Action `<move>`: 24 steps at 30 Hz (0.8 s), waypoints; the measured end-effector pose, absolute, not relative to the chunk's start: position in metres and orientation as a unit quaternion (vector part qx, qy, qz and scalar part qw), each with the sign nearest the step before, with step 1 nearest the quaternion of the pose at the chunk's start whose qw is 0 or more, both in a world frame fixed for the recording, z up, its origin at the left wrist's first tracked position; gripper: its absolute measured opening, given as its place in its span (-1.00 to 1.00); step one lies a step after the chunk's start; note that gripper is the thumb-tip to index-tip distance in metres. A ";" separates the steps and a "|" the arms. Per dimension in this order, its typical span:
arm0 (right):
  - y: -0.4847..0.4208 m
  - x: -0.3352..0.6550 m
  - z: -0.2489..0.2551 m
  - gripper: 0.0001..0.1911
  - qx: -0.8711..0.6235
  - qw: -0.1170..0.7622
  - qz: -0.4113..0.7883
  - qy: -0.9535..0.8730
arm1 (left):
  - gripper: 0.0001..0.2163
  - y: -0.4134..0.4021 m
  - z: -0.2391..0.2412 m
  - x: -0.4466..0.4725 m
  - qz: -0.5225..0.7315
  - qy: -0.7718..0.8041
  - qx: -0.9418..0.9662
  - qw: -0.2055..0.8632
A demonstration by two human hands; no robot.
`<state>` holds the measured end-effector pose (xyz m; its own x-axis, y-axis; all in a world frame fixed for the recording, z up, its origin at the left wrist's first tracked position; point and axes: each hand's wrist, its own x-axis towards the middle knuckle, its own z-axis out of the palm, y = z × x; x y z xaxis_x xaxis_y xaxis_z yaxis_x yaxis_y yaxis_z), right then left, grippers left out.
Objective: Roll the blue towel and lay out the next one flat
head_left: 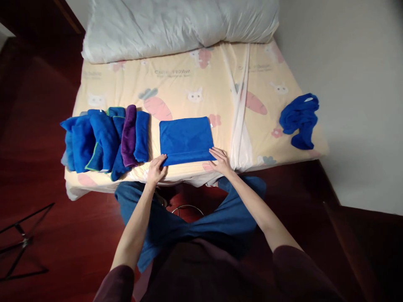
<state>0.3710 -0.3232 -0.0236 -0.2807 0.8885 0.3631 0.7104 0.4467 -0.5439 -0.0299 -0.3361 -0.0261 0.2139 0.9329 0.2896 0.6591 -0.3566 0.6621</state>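
A blue towel [187,134] lies spread in front of me, its near edge turned over in a narrow strip. At the left end of that strip, the fingers of my left hand [156,168] are closed on the fold. My right hand [221,161] grips the right end, fingers over the top and thumb at the near edge. To the left sits a row of rolled or folded towels, including a purple towel [129,136] and a blue rolled towel [142,136]. A crumpled blue cloth [299,119] rests far to the right.
The bed [195,109] has a cream sheet with carrot and rabbit prints, bunched into a pale fold [241,126] right of the towel. A grey quilt [182,27] lies across the back. Black stand legs [25,241] are on the floor at left; a wall [346,105] is at right.
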 end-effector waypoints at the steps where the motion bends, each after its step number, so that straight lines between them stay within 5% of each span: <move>1: -0.322 0.370 -0.024 -0.45 -0.511 0.328 0.140 -0.782 | -0.55 -0.335 -0.027 -0.030 0.343 0.529 0.749 0.204; 16: -0.312 0.373 -0.020 -0.59 -0.543 0.476 0.384 -0.576 | -0.66 -0.333 -0.017 -0.025 0.415 0.562 0.673 0.242; 24: -0.306 0.377 -0.028 -0.64 -0.570 0.476 0.411 -0.528 | -0.67 -0.332 -0.019 -0.023 0.425 0.587 0.646 0.241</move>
<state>0.3765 -0.3059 -0.0284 0.1043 0.9940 0.0339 0.2108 0.0112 -0.9775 -0.0231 -0.3325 -0.0190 -0.0504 0.9626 0.2662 0.5526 -0.1951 0.8103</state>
